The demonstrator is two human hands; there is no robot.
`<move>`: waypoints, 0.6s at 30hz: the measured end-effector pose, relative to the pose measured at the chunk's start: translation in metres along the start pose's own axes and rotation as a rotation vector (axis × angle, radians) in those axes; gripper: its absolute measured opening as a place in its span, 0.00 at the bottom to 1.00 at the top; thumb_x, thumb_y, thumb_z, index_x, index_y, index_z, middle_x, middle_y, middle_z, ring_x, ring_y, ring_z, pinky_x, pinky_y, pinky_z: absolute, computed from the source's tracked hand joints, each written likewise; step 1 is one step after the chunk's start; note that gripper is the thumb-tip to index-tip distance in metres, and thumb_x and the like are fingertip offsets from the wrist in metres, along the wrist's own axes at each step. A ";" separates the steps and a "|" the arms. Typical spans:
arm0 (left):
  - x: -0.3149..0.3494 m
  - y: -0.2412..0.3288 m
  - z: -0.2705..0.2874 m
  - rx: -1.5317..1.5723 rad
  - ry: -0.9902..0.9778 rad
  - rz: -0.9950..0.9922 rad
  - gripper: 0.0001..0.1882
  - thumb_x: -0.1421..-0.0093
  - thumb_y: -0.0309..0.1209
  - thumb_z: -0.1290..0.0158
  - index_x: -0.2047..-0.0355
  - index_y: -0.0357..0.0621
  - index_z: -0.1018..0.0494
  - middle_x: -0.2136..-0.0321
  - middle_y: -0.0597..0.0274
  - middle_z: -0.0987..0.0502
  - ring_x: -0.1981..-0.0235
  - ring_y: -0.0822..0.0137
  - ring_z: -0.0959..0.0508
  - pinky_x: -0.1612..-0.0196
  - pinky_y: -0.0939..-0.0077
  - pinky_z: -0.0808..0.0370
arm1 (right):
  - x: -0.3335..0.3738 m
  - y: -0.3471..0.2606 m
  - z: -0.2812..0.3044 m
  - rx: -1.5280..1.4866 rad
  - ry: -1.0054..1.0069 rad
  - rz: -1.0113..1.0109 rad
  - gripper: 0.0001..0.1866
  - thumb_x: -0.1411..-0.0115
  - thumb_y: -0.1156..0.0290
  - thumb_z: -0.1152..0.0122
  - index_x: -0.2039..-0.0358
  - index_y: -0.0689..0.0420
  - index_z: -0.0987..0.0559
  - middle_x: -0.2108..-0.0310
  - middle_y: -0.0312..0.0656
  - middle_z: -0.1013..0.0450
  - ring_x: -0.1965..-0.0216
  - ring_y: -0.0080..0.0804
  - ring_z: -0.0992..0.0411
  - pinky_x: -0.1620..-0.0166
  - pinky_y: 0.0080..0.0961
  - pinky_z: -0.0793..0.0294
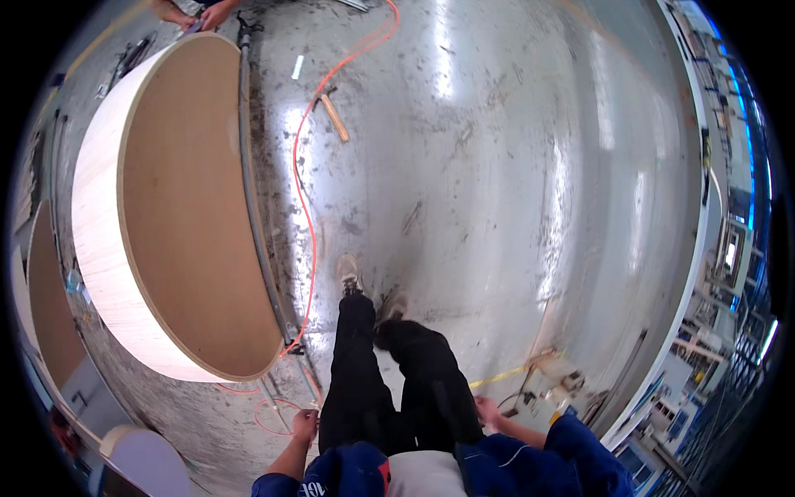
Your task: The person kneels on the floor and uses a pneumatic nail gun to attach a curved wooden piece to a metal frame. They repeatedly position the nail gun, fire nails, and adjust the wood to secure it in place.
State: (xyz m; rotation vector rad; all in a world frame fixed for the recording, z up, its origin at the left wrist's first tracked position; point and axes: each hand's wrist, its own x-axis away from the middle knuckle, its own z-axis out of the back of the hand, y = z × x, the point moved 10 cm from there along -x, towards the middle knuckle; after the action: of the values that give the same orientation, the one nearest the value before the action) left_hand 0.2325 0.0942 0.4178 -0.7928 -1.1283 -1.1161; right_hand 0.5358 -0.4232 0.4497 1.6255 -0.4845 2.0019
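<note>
We are hanging our left hand [305, 425] and right hand [487, 411] beside our black trousers [356, 398]; finger state: cannot tell. Ahead-left, a large brown-faced, pale-rimmed, half-round wooden piece [190, 207] is sitting.

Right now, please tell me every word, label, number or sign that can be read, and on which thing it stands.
Blue jacket: white lettering near the lower edge; I do not copy printed words.
Equipment along the right edge: any labels too small to read.
</note>
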 end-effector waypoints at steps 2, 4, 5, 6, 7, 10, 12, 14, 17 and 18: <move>-0.002 0.008 0.001 0.121 0.013 0.054 0.15 0.35 0.34 0.43 0.58 0.32 0.23 0.71 0.51 0.17 0.73 0.62 0.16 0.72 0.71 0.19 | 0.020 -0.063 0.030 0.068 -0.007 0.079 0.15 0.34 0.62 0.42 0.60 0.62 0.16 0.70 0.41 0.21 0.71 0.29 0.24 0.65 0.29 0.24; -0.016 0.004 -0.011 0.320 -0.002 0.116 0.14 0.34 0.32 0.45 0.58 0.31 0.24 0.72 0.49 0.18 0.75 0.62 0.17 0.75 0.71 0.19 | 0.027 -0.114 0.057 0.194 -0.034 0.049 0.16 0.34 0.61 0.43 0.59 0.60 0.16 0.68 0.44 0.20 0.69 0.31 0.23 0.63 0.31 0.24; -0.009 0.024 -0.015 0.357 0.008 0.115 0.13 0.34 0.32 0.45 0.58 0.32 0.24 0.72 0.49 0.18 0.75 0.63 0.17 0.75 0.71 0.19 | 0.023 -0.124 0.080 0.297 -0.043 -0.018 0.16 0.33 0.61 0.43 0.57 0.60 0.16 0.67 0.45 0.20 0.68 0.31 0.23 0.62 0.32 0.24; 0.002 0.042 -0.020 0.394 0.019 0.114 0.13 0.34 0.32 0.45 0.58 0.32 0.24 0.72 0.50 0.18 0.74 0.63 0.16 0.75 0.71 0.19 | 0.014 -0.138 0.101 0.399 -0.060 -0.076 0.16 0.33 0.61 0.43 0.56 0.59 0.16 0.65 0.47 0.19 0.66 0.32 0.22 0.61 0.33 0.23; 0.023 0.055 -0.030 0.380 0.052 0.140 0.13 0.34 0.32 0.45 0.59 0.32 0.23 0.73 0.50 0.18 0.74 0.63 0.16 0.75 0.71 0.19 | -0.039 -0.141 0.138 0.572 -0.090 0.111 0.16 0.33 0.61 0.44 0.56 0.59 0.16 0.65 0.47 0.19 0.67 0.32 0.22 0.61 0.32 0.23; 0.062 0.097 -0.072 0.323 0.150 0.193 0.13 0.35 0.33 0.44 0.59 0.35 0.21 0.71 0.50 0.16 0.71 0.60 0.15 0.70 0.67 0.18 | -0.106 -0.207 0.242 0.549 0.098 0.230 0.15 0.33 0.64 0.45 0.57 0.60 0.15 0.65 0.46 0.17 0.71 0.31 0.22 0.65 0.30 0.22; 0.035 0.067 -0.129 -0.053 0.130 0.069 0.14 0.37 0.34 0.42 0.57 0.36 0.19 0.68 0.50 0.15 0.68 0.59 0.15 0.64 0.65 0.18 | -0.086 -0.305 0.290 0.292 0.116 0.047 0.18 0.32 0.60 0.43 0.53 0.61 0.18 0.66 0.41 0.21 0.69 0.24 0.25 0.67 0.26 0.23; 0.038 0.106 -0.191 0.090 0.057 0.080 0.15 0.38 0.34 0.42 0.57 0.36 0.18 0.66 0.49 0.15 0.66 0.59 0.14 0.61 0.64 0.19 | -0.088 -0.374 0.335 -0.011 0.097 0.041 0.17 0.34 0.66 0.42 0.49 0.60 0.21 0.61 0.40 0.22 0.69 0.30 0.23 0.63 0.28 0.18; 0.051 0.199 -0.267 0.380 -0.070 0.043 0.15 0.39 0.34 0.41 0.57 0.36 0.18 0.65 0.48 0.14 0.64 0.60 0.15 0.60 0.65 0.20 | -0.088 -0.470 0.394 0.211 0.143 0.008 0.16 0.35 0.67 0.42 0.50 0.61 0.21 0.62 0.41 0.22 0.69 0.29 0.23 0.62 0.28 0.18; 0.060 0.229 -0.277 0.473 -0.122 0.025 0.15 0.39 0.34 0.41 0.57 0.36 0.18 0.65 0.48 0.14 0.64 0.61 0.15 0.60 0.65 0.20 | -0.077 -0.500 0.404 0.274 0.162 0.000 0.16 0.35 0.66 0.42 0.51 0.61 0.21 0.63 0.41 0.22 0.69 0.29 0.23 0.62 0.28 0.18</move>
State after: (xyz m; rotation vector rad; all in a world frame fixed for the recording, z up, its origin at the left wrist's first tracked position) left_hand 0.5332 -0.1116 0.4099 -0.5044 -1.4115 -0.7419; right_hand 1.1635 -0.2634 0.4413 1.5965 -0.1546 2.2563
